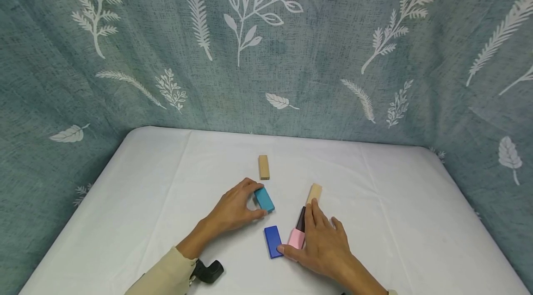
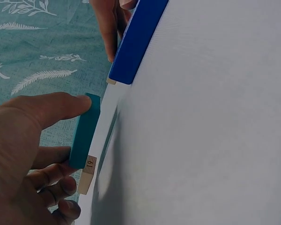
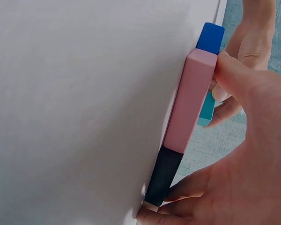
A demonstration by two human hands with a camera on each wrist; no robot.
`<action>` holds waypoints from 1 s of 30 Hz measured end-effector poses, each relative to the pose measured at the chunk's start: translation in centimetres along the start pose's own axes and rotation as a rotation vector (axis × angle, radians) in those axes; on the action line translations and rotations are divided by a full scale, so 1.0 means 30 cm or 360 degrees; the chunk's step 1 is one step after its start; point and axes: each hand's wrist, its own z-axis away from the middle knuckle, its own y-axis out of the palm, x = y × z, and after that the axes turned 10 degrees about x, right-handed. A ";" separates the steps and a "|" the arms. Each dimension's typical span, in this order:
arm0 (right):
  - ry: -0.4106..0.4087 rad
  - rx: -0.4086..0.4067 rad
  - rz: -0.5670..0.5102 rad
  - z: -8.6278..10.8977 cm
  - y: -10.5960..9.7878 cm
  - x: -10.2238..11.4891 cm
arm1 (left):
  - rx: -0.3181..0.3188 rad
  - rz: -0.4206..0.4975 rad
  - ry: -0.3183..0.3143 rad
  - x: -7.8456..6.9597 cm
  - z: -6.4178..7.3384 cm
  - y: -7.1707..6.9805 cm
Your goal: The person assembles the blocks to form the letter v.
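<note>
My left hand (image 1: pixel 235 207) pinches a teal block (image 1: pixel 264 199) by its ends between thumb and fingers; in the left wrist view the block appears just above the white cloth. My right hand (image 1: pixel 325 242) spans a nail polish bottle (image 1: pixel 296 238) with a pink body and a long black cap (image 3: pixel 164 173). Its thumb is at the bottle's base and its fingertips are at the cap's end. A blue block (image 1: pixel 272 242) lies left of the bottle, close by the right thumb. Beyond the cap, a light wooden block (image 1: pixel 314 191) is partly hidden under the right fingertips.
Farther back on the white cloth (image 1: pixel 200 161) lies another wooden block (image 1: pixel 264 168), whose end shows a printed number in the left wrist view. A blue-green curtain (image 1: pixel 316 77) with white leaf prints hangs behind the table. A black strap mount (image 1: pixel 208 271) sits at the left wrist.
</note>
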 end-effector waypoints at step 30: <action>-0.0001 0.0007 -0.0004 -0.003 0.008 -0.002 | 0.0167 -0.0076 0.0120 -0.009 0.042 0.023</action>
